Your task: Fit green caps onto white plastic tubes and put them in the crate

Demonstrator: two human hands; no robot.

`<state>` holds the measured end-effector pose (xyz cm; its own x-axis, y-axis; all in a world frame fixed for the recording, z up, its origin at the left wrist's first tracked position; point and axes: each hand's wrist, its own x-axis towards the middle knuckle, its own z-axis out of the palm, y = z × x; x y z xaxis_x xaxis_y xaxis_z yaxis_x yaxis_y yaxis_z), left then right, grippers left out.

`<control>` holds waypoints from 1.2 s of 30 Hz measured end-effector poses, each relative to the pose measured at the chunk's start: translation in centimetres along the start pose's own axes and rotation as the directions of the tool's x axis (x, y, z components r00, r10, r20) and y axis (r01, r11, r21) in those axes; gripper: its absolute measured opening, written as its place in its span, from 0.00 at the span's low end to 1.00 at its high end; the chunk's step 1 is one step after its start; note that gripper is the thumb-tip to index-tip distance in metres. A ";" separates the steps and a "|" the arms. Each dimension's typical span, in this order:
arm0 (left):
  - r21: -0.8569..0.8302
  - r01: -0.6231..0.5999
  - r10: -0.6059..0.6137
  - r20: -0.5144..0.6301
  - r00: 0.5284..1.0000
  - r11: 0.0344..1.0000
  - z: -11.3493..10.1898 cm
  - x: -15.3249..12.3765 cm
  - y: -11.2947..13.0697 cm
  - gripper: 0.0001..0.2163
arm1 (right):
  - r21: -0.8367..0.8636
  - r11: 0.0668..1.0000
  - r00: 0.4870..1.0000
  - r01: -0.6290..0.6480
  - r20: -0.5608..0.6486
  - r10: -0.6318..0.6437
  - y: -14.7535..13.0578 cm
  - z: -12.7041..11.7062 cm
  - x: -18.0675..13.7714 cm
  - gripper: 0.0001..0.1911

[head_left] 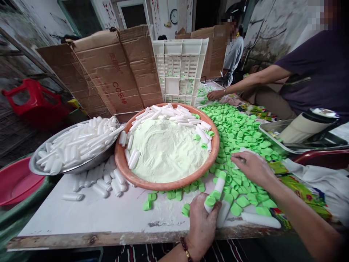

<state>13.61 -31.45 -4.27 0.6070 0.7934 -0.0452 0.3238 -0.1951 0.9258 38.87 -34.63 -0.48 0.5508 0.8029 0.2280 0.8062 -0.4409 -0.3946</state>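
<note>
My left hand [203, 227] is at the table's front edge, gripping a white plastic tube [214, 194] with a green cap on its far end. A second green cap sits against its fingers. My right hand [253, 167] rests with its fingertips on a large spread of bright green plastic caps [240, 134]. Whether those fingers pinch anything is hidden. A terracotta basin [163, 185] holds pale yellow-green powder [166, 153], with white tubes lying along its far rim. More white tubes fill a steel basin [89, 158], and others lie loose on the white-topped table [54, 214].
A co-worker in a purple shirt [308, 72] reaches a hand [215, 95] across the far table. A steel tray [272, 131] holds a cream cylinder. Behind stand a white plastic crate [180, 69] and cardboard sheets [109, 69]. A red basin [16, 180] sits left.
</note>
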 end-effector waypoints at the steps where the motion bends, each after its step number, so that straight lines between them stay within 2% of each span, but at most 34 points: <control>1: -0.004 0.013 -0.013 0.003 1.000 1.000 0.0 0.0 0.1 0.05 | 0.014 1.000 1.000 0.023 0.019 -0.023 0.0 0.3 -0.4 0.21; 7: -0.043 -0.001 0.002 0.018 1.000 0.999 -0.1 0.1 0.1 0.04 | 0.044 0.998 0.999 0.043 -0.002 -0.043 0.2 0.4 -4.9 0.19; 16: -0.040 -0.050 0.049 -0.023 0.999 0.998 0.0 0.1 0.0 0.05 | -0.053 0.996 0.997 0.072 0.028 -0.070 2.0 -2.2 -7.9 0.17; 19: -0.042 -0.055 0.054 -0.028 0.998 0.998 -0.1 -0.1 0.0 0.05 | -0.077 0.993 0.993 0.085 0.090 -0.078 2.2 -3.0 -8.8 0.17; 23: -0.014 -0.085 0.084 -0.038 0.996 0.996 0.0 -0.2 0.0 0.05 | -0.134 0.989 0.977 0.059 0.210 -0.029 1.6 -2.3 -8.5 0.16; 26: 0.013 -0.117 0.118 -0.029 0.993 0.993 0.0 -0.3 0.0 0.05 | -0.204 0.978 0.970 0.054 0.241 -0.004 1.0 -0.8 -7.7 0.13; 29: 0.026 -0.134 0.135 -0.038 0.990 0.991 0.0 -0.2 0.0 0.06 | -0.194 0.978 0.970 0.078 0.241 -0.029 0.6 0.2 -7.4 0.12; 32: 0.023 -0.145 0.146 -0.047 0.988 0.989 0.0 -0.2 0.1 0.07 | -0.129 0.986 0.966 0.108 0.247 -0.074 0.5 0.1 -7.2 0.13; 36: 0.019 -0.135 0.136 -0.041 0.990 0.991 -0.1 -0.2 0.2 0.07 | -0.073 0.992 0.988 0.101 0.126 -0.091 0.5 -0.7 -5.3 0.19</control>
<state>13.50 -31.61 -4.04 0.6149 0.7826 0.0966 0.2522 -0.3112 0.9163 36.55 -39.36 -1.27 0.4431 0.8840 0.1491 0.8715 -0.3857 -0.3030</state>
